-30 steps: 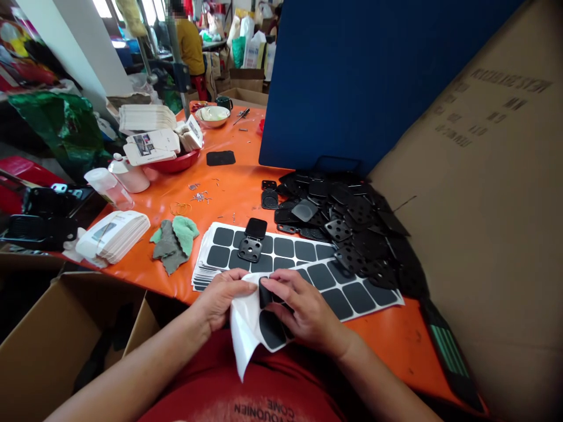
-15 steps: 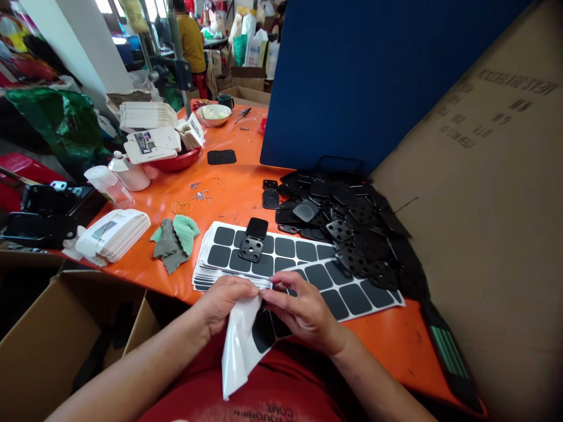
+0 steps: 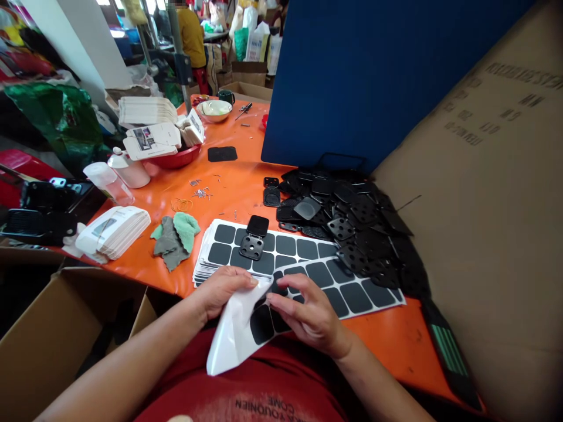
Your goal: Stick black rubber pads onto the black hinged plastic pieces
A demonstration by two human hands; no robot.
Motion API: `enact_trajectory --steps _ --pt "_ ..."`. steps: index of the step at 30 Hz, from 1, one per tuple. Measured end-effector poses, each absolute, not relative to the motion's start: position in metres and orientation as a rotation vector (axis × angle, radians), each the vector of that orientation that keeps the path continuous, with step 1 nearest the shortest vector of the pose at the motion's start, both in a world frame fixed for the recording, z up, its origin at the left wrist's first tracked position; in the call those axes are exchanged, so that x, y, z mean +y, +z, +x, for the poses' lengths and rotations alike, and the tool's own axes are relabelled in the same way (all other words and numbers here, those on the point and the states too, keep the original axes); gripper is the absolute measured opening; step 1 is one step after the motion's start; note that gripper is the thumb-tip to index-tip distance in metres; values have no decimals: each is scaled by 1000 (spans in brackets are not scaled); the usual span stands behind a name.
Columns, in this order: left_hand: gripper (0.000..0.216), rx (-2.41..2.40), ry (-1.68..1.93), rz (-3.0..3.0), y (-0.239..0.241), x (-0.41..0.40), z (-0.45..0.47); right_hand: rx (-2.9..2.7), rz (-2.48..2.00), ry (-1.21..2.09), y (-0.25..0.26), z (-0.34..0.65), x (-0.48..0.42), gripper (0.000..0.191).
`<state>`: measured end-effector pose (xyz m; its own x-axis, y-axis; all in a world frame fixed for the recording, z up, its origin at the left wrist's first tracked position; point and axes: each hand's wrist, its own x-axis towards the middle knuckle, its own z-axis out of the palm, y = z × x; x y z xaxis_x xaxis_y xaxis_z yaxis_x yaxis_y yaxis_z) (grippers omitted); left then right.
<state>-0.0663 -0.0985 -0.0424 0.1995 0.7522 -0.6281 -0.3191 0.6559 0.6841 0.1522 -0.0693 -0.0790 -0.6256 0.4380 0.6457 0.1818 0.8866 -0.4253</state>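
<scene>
White sheet [image 3: 235, 337] of black rounded-square stickers [image 3: 262, 325] is curling past the orange counter's [image 3: 387, 346] near edge, left grip [image 3: 226, 290] pinching it, right grip's [image 3: 314, 316] hold being unclear. Peeling seems underway, apparently calling next for steady tension.

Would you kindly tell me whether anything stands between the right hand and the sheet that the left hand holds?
Nothing visible does: the right hand is over the sheet of dark squares, whose bent end the left hand holds.

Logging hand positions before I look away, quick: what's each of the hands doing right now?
Left hand: closed, pinching the white end of the sticker sheet.
Right hand: open over the sheet, thumb and forefinger apart.
</scene>
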Motion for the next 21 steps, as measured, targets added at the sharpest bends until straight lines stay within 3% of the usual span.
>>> enact_trajectory --steps 3,8,16,21 --pt "29 1141 753 502 -45 -95 -74 -2243 -491 519 -81 149 -71 47" --pt "33 1144 751 528 -46 -91 -79 -2135 -630 674 -81 137 -71 68" --pt "34 1094 774 429 -53 -93 -81 -2181 -583 517 -85 139 -69 44" --pt "35 1129 759 479 -53 -92 -83 -2182 -643 554 -86 137 -71 48"
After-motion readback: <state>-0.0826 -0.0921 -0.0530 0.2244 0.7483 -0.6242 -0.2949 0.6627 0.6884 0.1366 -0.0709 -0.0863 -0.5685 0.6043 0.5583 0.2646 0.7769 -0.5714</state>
